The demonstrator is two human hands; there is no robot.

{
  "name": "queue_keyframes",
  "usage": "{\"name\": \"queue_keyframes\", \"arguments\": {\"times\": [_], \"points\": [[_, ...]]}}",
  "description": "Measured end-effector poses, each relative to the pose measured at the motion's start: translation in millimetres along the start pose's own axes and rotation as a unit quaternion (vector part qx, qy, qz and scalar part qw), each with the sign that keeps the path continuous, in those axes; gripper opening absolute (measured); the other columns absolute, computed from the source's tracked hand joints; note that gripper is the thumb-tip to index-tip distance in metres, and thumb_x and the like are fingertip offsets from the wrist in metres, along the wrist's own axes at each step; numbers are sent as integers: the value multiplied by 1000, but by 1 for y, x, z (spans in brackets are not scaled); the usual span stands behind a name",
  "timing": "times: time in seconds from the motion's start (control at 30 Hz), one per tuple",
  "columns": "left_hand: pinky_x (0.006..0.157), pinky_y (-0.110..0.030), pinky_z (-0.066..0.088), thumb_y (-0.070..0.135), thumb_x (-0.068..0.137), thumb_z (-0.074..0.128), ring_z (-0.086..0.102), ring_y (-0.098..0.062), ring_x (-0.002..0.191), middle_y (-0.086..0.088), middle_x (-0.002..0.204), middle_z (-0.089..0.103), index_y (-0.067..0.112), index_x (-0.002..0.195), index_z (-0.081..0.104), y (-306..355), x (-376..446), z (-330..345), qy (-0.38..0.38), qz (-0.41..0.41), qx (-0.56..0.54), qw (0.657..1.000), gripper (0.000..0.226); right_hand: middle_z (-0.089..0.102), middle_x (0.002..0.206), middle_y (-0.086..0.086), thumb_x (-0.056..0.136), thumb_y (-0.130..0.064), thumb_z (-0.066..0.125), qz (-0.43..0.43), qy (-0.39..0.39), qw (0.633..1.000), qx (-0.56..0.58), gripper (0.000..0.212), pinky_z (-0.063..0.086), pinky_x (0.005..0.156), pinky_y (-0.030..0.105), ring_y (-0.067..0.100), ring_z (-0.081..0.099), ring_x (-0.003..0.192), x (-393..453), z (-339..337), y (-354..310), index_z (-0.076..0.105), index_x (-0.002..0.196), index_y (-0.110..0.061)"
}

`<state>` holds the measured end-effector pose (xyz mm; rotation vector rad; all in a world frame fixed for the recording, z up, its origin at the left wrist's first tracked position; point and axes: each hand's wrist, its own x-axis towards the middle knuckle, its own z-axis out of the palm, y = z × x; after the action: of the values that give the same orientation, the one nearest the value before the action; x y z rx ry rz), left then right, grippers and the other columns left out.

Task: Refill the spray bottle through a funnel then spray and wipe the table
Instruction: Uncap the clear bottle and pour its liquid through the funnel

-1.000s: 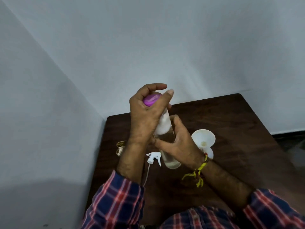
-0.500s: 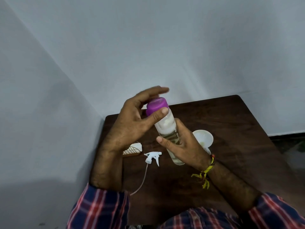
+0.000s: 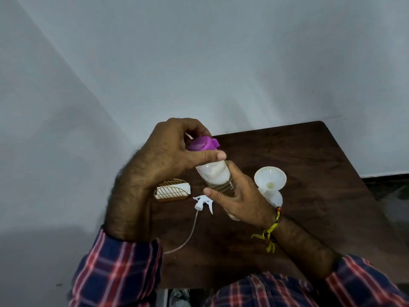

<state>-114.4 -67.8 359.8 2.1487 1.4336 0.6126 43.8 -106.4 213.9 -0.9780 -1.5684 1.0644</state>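
Observation:
I hold a clear refill bottle tilted above the dark wooden table. My right hand grips its body from the right. My left hand is closed around its purple cap, thumb across the neck. A white funnel sits in the mouth of the white spray bottle, just right of my right hand and partly hidden by it. The white trigger sprayer head lies on the table below the bottle, its thin tube trailing toward me.
A gold wire holder with white napkins stands on the table behind my left wrist. Grey walls meet in a corner at the left and back. The table's right edge drops to a dark floor.
My left hand has shifted from an open-fingered hold to a closed grip over the purple cap. The bottle stays tilted in my right hand. The view has dipped slightly.

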Motion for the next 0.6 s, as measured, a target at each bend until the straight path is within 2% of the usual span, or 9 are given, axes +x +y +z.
{"name": "queue_keyframes", "arguments": {"times": [0.07, 0.13, 0.27, 0.4, 0.53, 0.6], "points": [[84, -33, 58, 46, 65, 82, 66, -8, 98, 11, 105, 70, 34, 110, 69, -1, -3, -3, -74, 19, -62, 995, 48, 68, 109, -3, 86, -21, 75, -5, 6, 1000, -3, 47, 54, 82, 20, 9, 68, 98, -2, 1, -1, 51, 125, -10], [85, -39, 58, 40, 69, 82, 67, -10, 100, 9, 105, 71, 32, 110, 70, -2, -6, -4, -95, 26, -78, 992, 44, 68, 108, -3, 85, -21, 76, -13, 15, 1000, -15, 48, 54, 82, 21, 9, 67, 98, -4, 0, 0, 51, 125, -10], [65, -30, 55, 71, 65, 72, 62, -5, 70, 12, 71, 64, 37, 92, 70, 5, -7, 14, 75, -21, 62, 995, 43, 68, 111, -1, 85, -26, 76, -21, 36, 998, -37, 51, 58, 84, 35, 13, 68, 101, -5, 3, 3, 50, 126, -10], [66, -28, 47, 71, 72, 63, 58, -13, 73, 15, 65, 55, 33, 83, 70, 18, -4, 27, 153, -62, 156, 974, 41, 69, 104, -1, 83, -30, 77, -14, 71, 996, -44, 49, 59, 78, 39, 15, 70, 94, -9, 11, 10, 51, 121, -11], [69, -32, 52, 68, 71, 65, 63, -17, 73, 8, 72, 63, 26, 80, 70, 21, -6, 13, 258, -80, 133, 954, 43, 68, 104, -4, 82, -33, 78, 9, 82, 995, -53, 50, 58, 78, 38, 14, 69, 95, -15, 11, 18, 52, 120, -14], [63, -27, 52, 69, 71, 68, 62, -12, 66, 9, 69, 64, 27, 82, 71, 15, -7, 5, 264, -78, 62, 959, 44, 68, 102, -3, 82, -31, 78, 17, 88, 995, -45, 48, 58, 77, 33, 14, 69, 92, -18, 10, 19, 52, 118, -12]]}}
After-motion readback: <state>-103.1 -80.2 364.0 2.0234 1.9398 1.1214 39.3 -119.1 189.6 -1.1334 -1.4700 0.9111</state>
